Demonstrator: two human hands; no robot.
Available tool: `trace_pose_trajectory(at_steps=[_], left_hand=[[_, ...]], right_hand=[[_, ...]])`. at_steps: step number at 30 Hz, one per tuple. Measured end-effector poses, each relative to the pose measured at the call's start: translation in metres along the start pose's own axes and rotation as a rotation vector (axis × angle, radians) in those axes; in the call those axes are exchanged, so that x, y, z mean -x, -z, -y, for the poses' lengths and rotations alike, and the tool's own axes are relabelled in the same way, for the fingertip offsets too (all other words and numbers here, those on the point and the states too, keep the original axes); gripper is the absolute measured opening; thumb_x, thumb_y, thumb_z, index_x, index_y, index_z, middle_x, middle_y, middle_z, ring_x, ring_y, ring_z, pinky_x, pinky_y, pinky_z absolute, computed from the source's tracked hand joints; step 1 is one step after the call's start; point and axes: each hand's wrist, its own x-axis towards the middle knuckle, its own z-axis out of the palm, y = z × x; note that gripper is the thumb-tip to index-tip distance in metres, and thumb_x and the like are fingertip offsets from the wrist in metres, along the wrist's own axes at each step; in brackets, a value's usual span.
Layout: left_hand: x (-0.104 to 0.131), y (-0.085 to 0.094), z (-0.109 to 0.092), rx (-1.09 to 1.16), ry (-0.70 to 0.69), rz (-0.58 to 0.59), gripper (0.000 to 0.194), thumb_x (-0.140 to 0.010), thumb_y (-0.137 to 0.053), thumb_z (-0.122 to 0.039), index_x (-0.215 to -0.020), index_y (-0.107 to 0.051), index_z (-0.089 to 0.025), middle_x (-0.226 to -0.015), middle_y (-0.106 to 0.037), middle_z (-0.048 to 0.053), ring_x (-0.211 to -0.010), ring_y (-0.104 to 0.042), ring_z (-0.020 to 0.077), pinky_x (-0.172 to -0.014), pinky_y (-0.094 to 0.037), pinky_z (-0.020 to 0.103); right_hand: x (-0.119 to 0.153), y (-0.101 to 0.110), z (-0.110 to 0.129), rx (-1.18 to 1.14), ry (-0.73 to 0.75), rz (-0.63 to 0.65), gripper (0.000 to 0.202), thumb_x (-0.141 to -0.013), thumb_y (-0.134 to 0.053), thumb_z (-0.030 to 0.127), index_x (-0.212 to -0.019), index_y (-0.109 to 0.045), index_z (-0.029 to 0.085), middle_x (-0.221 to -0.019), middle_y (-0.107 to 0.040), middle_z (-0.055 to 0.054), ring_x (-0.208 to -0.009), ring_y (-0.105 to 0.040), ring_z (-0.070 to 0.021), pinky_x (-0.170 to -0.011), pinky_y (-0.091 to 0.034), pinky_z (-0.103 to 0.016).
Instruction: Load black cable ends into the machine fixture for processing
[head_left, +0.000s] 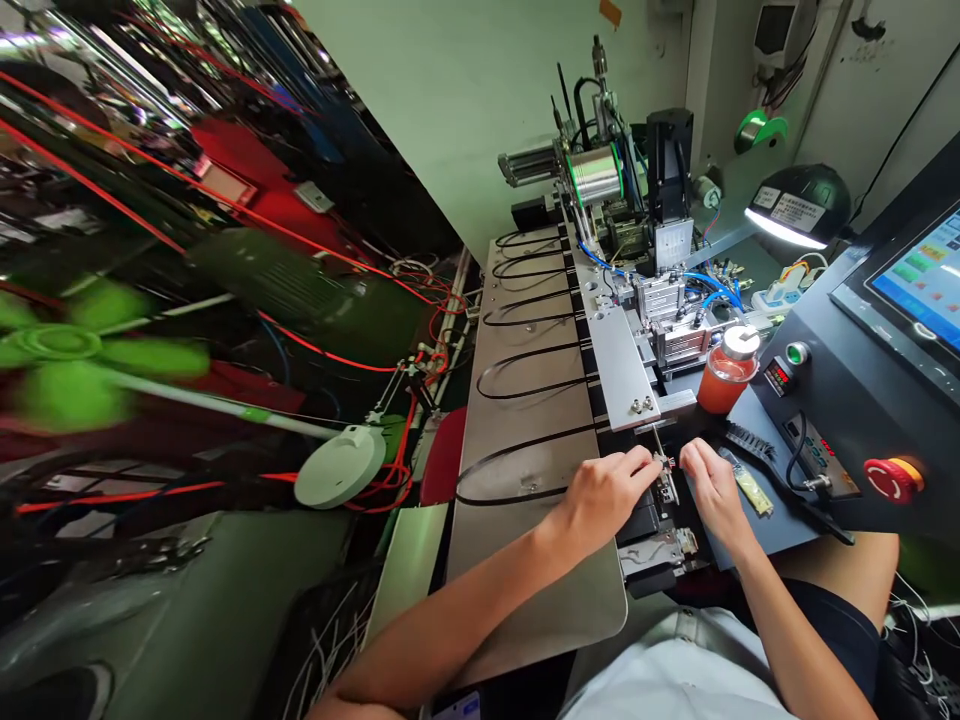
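Note:
My left hand [609, 492] reaches in from the left, its fingers pinched at a small metal fixture [666, 482] on the machine; what they hold is too small to name. Just right of the fixture, my right hand [709, 485] has its fingers curled together, and anything between them is hidden. Above both hands a flat metal plate [619, 370] ends with two bolts. Black cable loops [517, 440] lie on the metal table [547, 590], their ends running to the machine's dark rail.
An orange-red jar [726, 372], a black brush [754, 442] and a small clear packet [750, 487] stand or lie right of my hands. Farther right are a red emergency button [892, 480] and a screen [922, 275]. A lamp [801, 205] shines behind; a green fan [67, 345] is at left.

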Motion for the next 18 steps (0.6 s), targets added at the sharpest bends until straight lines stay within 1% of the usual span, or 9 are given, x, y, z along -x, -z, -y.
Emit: trace_pose_trajectory(at_steps=[2,4,5,7,10,12,14,16,18], left_hand=[[0.001,0.005,0.0,0.044,0.117,0.06,0.015,-0.093,-0.048,-0.017,-0.098,-0.061,-0.02,-0.089,-0.065,0.0,-0.07,-0.061,0.0119,-0.055,-0.041,0.022],[0.001,0.012,0.0,0.052,0.202,0.126,0.012,-0.093,-0.05,-0.022,-0.09,-0.062,-0.02,-0.086,-0.064,0.0,-0.071,-0.062,0.0127,-0.055,-0.041,0.022],[0.0,0.015,0.0,0.047,0.223,0.154,0.012,-0.093,-0.051,-0.022,-0.088,-0.061,-0.019,-0.086,-0.064,0.0,-0.072,-0.062,0.0132,-0.055,-0.041,0.023],[-0.001,0.018,-0.001,0.039,0.223,0.184,0.011,-0.092,-0.051,-0.019,-0.085,-0.061,-0.019,-0.085,-0.063,0.0,-0.072,-0.061,0.0137,-0.056,-0.04,0.023],[-0.001,0.019,0.0,0.032,0.193,0.178,0.012,-0.091,-0.051,-0.016,-0.082,-0.059,-0.018,-0.083,-0.062,0.001,-0.072,-0.059,0.0139,-0.056,-0.04,0.024],[0.0,0.017,0.0,0.03,0.182,0.149,0.012,-0.091,-0.051,-0.016,-0.082,-0.059,-0.017,-0.082,-0.06,0.001,-0.072,-0.058,0.0139,-0.057,-0.04,0.024],[0.002,0.013,0.0,0.03,0.176,0.115,0.012,-0.091,-0.052,-0.017,-0.081,-0.059,-0.018,-0.081,-0.059,0.001,-0.072,-0.057,0.0141,-0.056,-0.039,0.025],[0.003,0.009,0.0,0.031,0.171,0.088,0.013,-0.091,-0.052,-0.017,-0.08,-0.059,-0.017,-0.08,-0.059,0.001,-0.071,-0.057,0.0142,-0.056,-0.038,0.025],[0.004,0.007,0.0,0.032,0.164,0.078,0.013,-0.091,-0.052,-0.016,-0.08,-0.06,-0.017,-0.081,-0.06,0.001,-0.072,-0.056,0.0145,-0.057,-0.039,0.025]], right_hand=[[0.002,0.007,0.004,0.149,0.097,-0.051,0.027,-0.097,-0.035,0.027,-0.074,-0.046,0.02,-0.066,-0.044,0.003,-0.06,-0.043,-0.0118,-0.058,-0.035,-0.024],[0.004,0.011,0.007,0.276,0.234,-0.047,0.02,-0.095,-0.036,0.019,-0.088,-0.055,0.019,-0.076,-0.054,-0.001,-0.07,-0.051,-0.0143,-0.065,-0.04,-0.025],[0.005,0.011,0.008,0.326,0.296,-0.031,0.02,-0.093,-0.037,0.016,-0.095,-0.056,0.018,-0.081,-0.056,-0.003,-0.075,-0.053,-0.0154,-0.068,-0.042,-0.026],[0.007,0.01,0.01,0.416,0.376,-0.015,0.024,-0.091,-0.036,0.012,-0.099,-0.058,0.018,-0.083,-0.058,-0.005,-0.077,-0.055,-0.0167,-0.068,-0.044,-0.027],[0.009,0.009,0.01,0.504,0.415,-0.035,0.025,-0.09,-0.037,0.009,-0.097,-0.06,0.018,-0.081,-0.06,-0.006,-0.075,-0.056,-0.0171,-0.067,-0.045,-0.027],[0.01,0.011,0.01,0.518,0.426,-0.07,0.027,-0.09,-0.038,0.009,-0.103,-0.06,0.017,-0.085,-0.061,-0.007,-0.078,-0.057,-0.0171,-0.069,-0.047,-0.028],[0.012,0.017,0.012,0.52,0.431,-0.131,0.028,-0.091,-0.038,0.008,-0.11,-0.058,0.016,-0.085,-0.061,-0.007,-0.077,-0.058,-0.0163,-0.069,-0.048,-0.027],[0.015,0.026,0.016,0.514,0.423,-0.199,0.026,-0.092,-0.041,0.01,-0.111,-0.058,0.015,-0.078,-0.061,-0.004,-0.069,-0.058,-0.0138,-0.066,-0.047,-0.025],[0.022,0.036,0.022,0.481,0.397,-0.227,0.02,-0.092,-0.045,0.013,-0.106,-0.06,0.016,-0.072,-0.06,-0.001,-0.06,-0.056,-0.0109,-0.06,-0.046,-0.021]])
